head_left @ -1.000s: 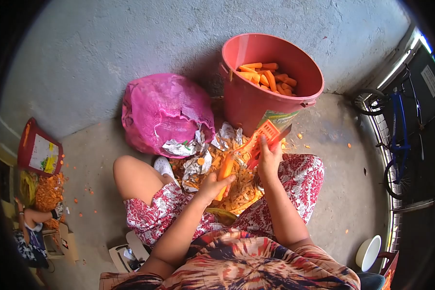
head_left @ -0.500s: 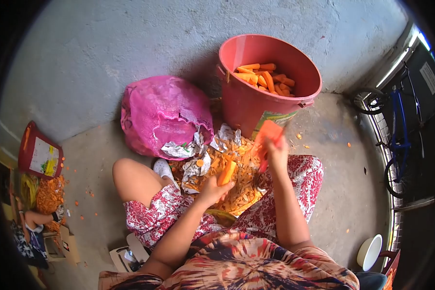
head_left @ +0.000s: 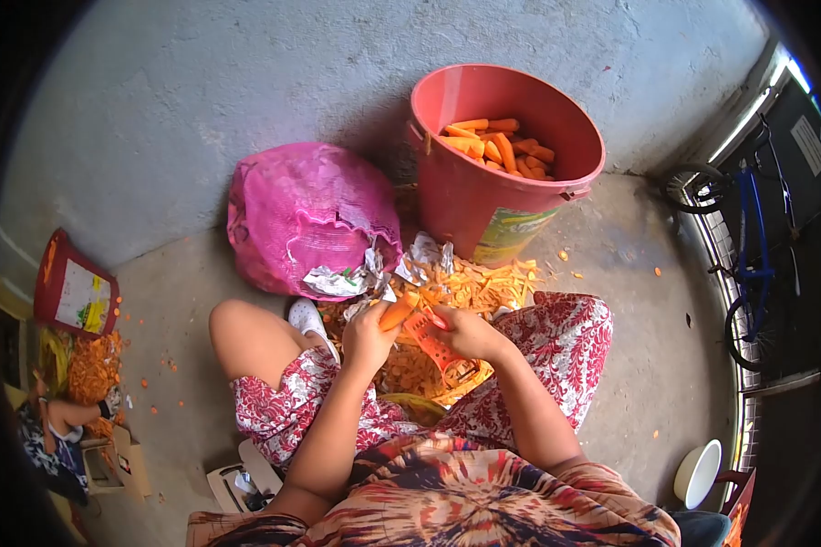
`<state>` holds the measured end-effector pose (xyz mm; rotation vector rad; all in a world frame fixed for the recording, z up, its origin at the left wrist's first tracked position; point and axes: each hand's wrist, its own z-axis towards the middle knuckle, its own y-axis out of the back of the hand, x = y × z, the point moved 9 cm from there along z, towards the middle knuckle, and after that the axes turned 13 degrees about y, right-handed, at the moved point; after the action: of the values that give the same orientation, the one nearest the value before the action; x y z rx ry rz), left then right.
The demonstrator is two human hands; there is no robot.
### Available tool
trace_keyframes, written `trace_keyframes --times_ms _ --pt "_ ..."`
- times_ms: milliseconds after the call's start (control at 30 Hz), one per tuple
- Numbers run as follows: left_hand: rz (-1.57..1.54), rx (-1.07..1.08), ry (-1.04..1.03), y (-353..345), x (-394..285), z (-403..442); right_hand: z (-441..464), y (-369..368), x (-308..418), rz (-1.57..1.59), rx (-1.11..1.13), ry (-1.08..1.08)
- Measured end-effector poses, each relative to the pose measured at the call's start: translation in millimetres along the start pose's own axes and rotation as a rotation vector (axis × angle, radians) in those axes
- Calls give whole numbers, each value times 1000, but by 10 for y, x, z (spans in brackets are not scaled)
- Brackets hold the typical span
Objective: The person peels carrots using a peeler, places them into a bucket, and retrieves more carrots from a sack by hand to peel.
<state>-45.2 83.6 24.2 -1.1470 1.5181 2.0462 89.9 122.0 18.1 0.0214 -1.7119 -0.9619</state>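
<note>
Person, clothed, seen from above. One top (head_left: pixel 456 500), short-sleeved, loose in cut; ground of peach and cream, with a tie-dye-like burst of dark red, orange and near-black streaks radiating across the front. Two sleeves: left sleeve (head_left: pixel 242 531), peach with dark streaks; right sleeve (head_left: pixel 602 483), peach-orange with reddish and dark streaks. One lower garment (head_left: pixel 556 369), loose, soft cloth, deep red and white in a dense scrolling floral print; left leg portion ending above the bare knee. One clog-style shoe (head_left: pixel 306 317), left foot, white, rounded toe, small holes in the upper. Left hand (head_left: pixel 368 339) and right hand (head_left: pixel 468 334), both bare.
</note>
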Motion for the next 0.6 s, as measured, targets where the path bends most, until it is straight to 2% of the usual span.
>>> trace_keyframes --times_ms 267,367,467,500,567,600 --pt "22 -11 -24 -16 13 -12 9 13 -23 32 -19 10" --pt "39 53 -31 -10 -50 -26 17 -2 -142 -8 -49 -28" --pt "-123 259 -20 -94 -131 -91 69 -37 -195 -27 -83 -33" --pt "-354 372 -42 -142 -250 -170 97 -168 -372 -87 12 -67" --pt "-370 524 -138 -198 -533 -275 145 -529 -869 -195 198 -142" --pt "-317 550 -75 -249 -483 -264 186 -666 -843 -186 258 -18"
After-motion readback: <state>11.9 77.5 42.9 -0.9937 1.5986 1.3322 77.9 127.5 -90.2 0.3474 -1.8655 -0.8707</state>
